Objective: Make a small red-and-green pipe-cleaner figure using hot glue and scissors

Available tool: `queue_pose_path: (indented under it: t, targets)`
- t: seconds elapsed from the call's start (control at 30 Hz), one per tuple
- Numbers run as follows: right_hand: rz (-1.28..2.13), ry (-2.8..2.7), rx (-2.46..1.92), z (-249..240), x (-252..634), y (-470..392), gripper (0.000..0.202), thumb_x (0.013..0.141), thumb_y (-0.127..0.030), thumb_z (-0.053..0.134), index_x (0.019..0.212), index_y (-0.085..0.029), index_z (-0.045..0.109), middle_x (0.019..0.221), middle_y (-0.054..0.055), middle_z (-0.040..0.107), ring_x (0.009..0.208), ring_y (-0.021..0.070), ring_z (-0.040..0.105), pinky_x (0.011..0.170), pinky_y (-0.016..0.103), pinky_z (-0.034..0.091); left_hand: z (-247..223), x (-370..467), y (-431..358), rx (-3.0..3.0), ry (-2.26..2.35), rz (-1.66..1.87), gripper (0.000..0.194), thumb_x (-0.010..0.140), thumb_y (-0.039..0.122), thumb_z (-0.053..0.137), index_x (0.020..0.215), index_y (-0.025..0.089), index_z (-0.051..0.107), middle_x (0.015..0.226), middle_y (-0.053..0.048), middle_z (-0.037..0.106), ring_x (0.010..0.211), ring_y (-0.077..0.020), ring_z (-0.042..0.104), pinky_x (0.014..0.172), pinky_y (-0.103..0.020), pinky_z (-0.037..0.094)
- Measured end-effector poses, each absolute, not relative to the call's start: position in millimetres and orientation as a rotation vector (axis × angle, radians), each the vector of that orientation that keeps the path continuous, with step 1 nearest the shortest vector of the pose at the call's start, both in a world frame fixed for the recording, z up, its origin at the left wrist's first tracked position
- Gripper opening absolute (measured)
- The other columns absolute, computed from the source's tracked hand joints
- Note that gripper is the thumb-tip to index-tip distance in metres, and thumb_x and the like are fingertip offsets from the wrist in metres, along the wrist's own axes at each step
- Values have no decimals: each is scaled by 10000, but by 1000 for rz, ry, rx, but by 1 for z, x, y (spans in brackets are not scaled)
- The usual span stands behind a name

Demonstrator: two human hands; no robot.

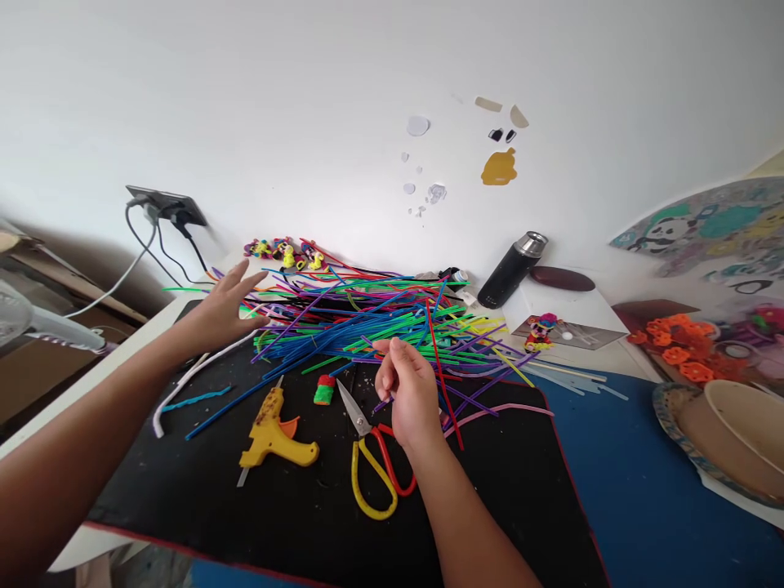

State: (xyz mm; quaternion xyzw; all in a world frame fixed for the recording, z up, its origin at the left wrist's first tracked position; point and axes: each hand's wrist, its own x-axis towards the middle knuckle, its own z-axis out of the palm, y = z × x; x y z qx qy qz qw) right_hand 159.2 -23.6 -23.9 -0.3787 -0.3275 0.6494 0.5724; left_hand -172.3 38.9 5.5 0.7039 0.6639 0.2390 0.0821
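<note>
My left hand (228,304) is spread open over the left end of a heap of coloured pipe cleaners (343,331), holding nothing. At the near side of the heap my right hand (410,390) is closed, thumb against curled fingers; what it may hold is hidden. A small red and green coil of wound pipe cleaner (324,390) stands on the black mat (490,498). Scissors (367,449) with one yellow and one red handle lie open just left of my right wrist. A yellow hot glue gun (275,437) rests further left.
Small pipe-cleaner figures (287,254) sit behind the heap. A black thermos (513,268) leans beside a white box (567,306), with another figure (541,331) before it. Orange flowers (674,343) and a round basket (670,433) are at right. Plugged-in cables (160,245) hang at left.
</note>
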Motion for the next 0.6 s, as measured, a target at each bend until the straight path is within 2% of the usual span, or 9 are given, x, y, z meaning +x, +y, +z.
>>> queue_pose_path:
  t: [0.03,0.1,0.2,0.3,0.47,0.6]
  targets:
    - [1507,-757,-889,-23,161,-23,474,897,-640,830,904,-167,796,532,-68,472,441,99,407,448,258,276,2,-172,38,2100,1989,710,803,849,682,701,1439,141,643,1720,-271,469,1591,-481,415,1243,-611,407]
    - [1483,-740,-889,-22,164,-21,458,899,-624,837,894,-168,793,534,-70,465,448,99,411,453,260,280,-2,-168,34,2072,2010,736,728,907,654,651,1448,168,654,1661,-237,568,1500,-449,548,1217,-582,447]
    - [1450,-718,-903,-22,168,-18,456,898,-625,841,888,-173,782,535,-75,450,448,96,402,451,261,278,-2,-155,23,2018,1942,721,492,935,586,655,1250,226,771,1297,-136,826,1112,-356,760,987,-446,582]
    - [1427,-706,-923,-23,168,-17,466,890,-635,844,871,-176,769,533,-79,437,444,92,388,446,261,274,-2,-138,12,2110,1784,634,320,959,515,637,991,250,812,1013,-81,864,886,-295,755,785,-357,559]
    - [1456,-710,-933,-22,163,-19,468,880,-628,849,861,-166,771,530,-83,436,436,87,387,443,255,270,-14,-118,5,2302,1692,479,291,960,491,626,906,254,786,880,-85,805,870,-301,724,802,-374,532]
    - [1475,-708,-938,-22,160,-21,474,870,-630,858,849,-164,773,528,-84,440,432,85,399,439,249,276,-22,-109,9,2482,1665,169,274,979,475,626,978,235,758,983,-112,809,1012,-359,727,910,-443,544]
